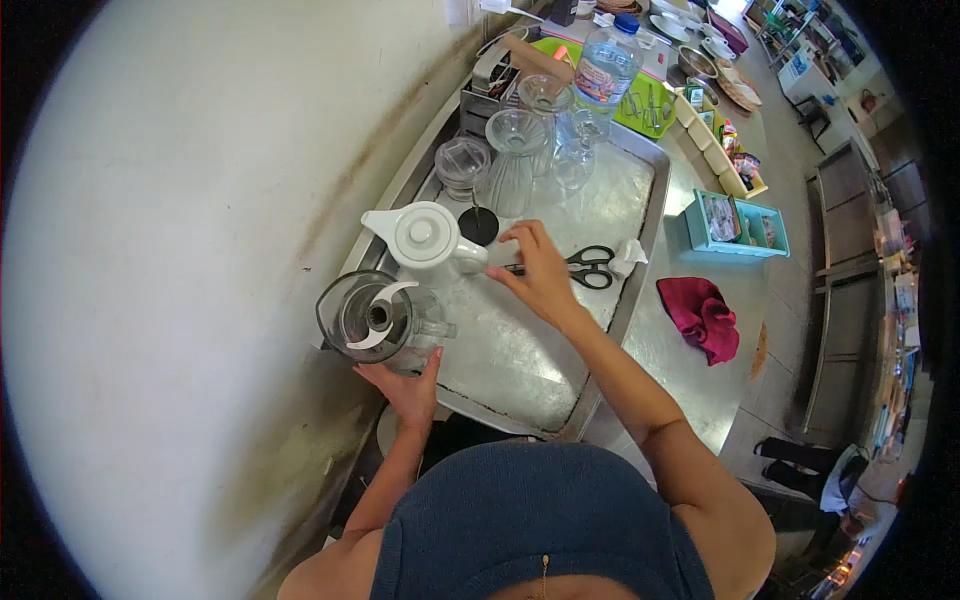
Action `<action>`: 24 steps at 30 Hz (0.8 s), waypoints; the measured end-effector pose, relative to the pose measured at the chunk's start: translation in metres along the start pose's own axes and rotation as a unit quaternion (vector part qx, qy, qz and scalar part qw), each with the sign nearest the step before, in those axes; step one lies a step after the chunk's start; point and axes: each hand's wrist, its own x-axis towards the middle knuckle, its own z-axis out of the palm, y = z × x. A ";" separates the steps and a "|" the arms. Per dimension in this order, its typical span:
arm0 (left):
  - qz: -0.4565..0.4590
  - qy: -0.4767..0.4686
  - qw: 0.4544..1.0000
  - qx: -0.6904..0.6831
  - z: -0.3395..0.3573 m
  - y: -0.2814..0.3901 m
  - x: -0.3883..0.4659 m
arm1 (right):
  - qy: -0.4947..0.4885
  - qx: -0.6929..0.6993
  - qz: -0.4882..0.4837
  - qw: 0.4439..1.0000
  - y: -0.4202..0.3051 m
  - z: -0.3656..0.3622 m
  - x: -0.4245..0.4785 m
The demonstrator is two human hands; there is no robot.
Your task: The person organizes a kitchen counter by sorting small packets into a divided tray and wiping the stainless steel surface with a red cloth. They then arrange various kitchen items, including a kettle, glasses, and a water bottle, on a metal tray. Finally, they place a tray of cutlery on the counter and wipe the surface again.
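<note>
My left hand [405,386] grips the near side of a clear food processor bowl [431,307], thumb along its wall. A white S-shaped blade [380,315] sits inside the bowl, at the left edge of a metal tray [517,375]. Just beyond stands a white lidded teapot [425,238]. My right hand [538,274] hovers by the teapot's handle with fingers apart, holding nothing. Whether the thumb touches the handle, I cannot tell. Black-handled scissors [592,268] lie beyond that hand, their blades partly hidden by it, beside a crumpled white tissue [627,258].
Glass vases [514,165], a lidded clear jar [463,166] and a large water bottle [606,64] stand at the tray's far end. A red cloth [699,319] and a blue divided box [737,225] lie right. The wall [225,225] borders the left. Another person [814,469] stands far right.
</note>
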 end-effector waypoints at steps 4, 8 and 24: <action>-0.001 0.010 1.000 -0.007 0.007 -0.009 -0.003 | -0.143 -0.138 -0.053 0.979 0.080 -0.038 -0.022; 0.005 0.032 0.999 -0.039 0.008 0.001 -0.002 | -0.045 -0.196 -0.052 0.978 0.123 -0.064 -0.002; -0.028 0.009 0.999 -0.019 0.009 -0.013 -0.001 | -0.090 0.176 0.116 0.973 0.070 0.080 0.059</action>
